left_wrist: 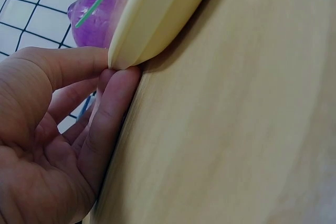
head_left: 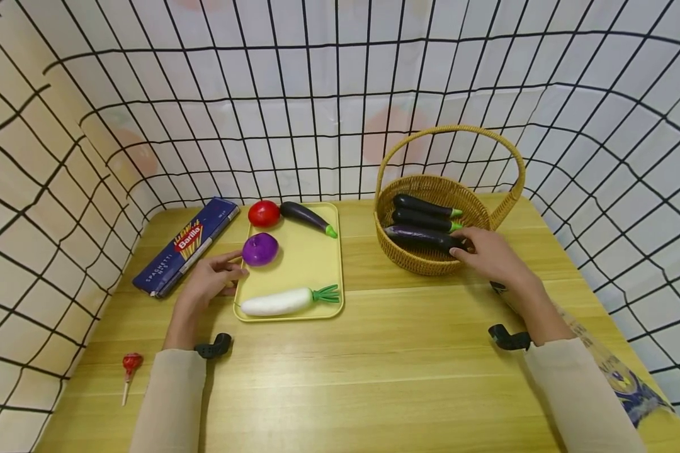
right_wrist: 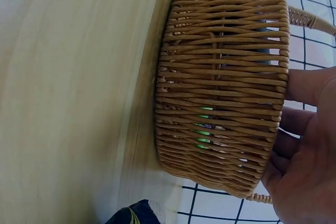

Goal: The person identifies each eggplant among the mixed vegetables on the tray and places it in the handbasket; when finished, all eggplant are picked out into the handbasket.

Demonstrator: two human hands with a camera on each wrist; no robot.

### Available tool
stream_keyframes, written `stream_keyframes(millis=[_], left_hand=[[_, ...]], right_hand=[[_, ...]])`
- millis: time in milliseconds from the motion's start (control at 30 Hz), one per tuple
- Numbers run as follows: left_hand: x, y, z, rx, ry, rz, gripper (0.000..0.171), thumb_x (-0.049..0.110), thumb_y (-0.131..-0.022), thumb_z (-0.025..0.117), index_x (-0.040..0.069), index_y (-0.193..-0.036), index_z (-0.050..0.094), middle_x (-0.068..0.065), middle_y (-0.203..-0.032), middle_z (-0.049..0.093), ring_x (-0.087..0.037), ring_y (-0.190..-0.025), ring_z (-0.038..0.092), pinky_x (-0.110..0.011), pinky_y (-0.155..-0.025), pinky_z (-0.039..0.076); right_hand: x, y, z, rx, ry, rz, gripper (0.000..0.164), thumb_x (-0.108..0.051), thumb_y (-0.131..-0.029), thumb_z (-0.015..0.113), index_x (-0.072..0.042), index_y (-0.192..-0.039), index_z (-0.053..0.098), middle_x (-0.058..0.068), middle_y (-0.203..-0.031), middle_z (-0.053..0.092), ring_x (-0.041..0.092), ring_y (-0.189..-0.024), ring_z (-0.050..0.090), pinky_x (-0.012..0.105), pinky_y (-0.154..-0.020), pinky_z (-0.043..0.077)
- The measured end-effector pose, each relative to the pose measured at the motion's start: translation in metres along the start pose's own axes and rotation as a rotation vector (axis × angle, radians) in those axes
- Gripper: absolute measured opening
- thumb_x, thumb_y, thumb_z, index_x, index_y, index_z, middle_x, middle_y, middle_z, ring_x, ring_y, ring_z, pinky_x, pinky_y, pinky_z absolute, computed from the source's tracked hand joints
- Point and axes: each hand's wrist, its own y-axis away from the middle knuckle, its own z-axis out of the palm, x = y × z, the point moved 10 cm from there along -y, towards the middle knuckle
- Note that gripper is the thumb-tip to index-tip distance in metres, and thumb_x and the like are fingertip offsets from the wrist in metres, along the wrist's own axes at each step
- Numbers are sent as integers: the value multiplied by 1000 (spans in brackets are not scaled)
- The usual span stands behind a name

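A yellow tray (head_left: 294, 270) carries a tomato (head_left: 264, 214), a purple onion-like vegetable (head_left: 260, 250), an eggplant (head_left: 306, 217) and a white radish (head_left: 283, 302) with green leaves. My left hand (head_left: 206, 280) pinches the tray's left rim between thumb and fingers, seen closely in the left wrist view. On the right stands a wicker basket (head_left: 416, 264) with a tall handle, holding three eggplants. Inside it, my right hand (head_left: 495, 255) grips the right end of the nearest eggplant (head_left: 416, 237). The basket wall (right_wrist: 223, 87) hides those fingertips in the right wrist view.
A blue spaghetti packet (head_left: 187, 245) lies left of the tray. A red lollipop (head_left: 131, 362) lies near the left front. Beneath the right forearm is a clear printed bag (head_left: 617, 377). Black-gridded white cloth walls (head_left: 328, 113) enclose the wooden table (head_left: 362, 377).
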Motion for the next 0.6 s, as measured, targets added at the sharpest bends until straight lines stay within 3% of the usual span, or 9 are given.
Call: stream_keyframes(millis=[333,600], left_hand=[[0,1,-1,23,-29,20,62,23,-96,75,24,-153,51,-10,-123,61,-17,-90,60,-28,-75,64],[-1,1,-2,32,-34,17,61,22,-97,74,26,-153,51,-11,-124,60,-16,-90,59,-27,-75,64]], right_hand=[[3,-6,10,-23,-72,30,52,-36,-104,61,-1,-142,58,27,-135,62,45,-123,58,62,-100,49],[4,-6,8,34,-182,63,54,-41,-105,58,-2,-142,57,25,-137,60,43,-125,55,61,-105,47]])
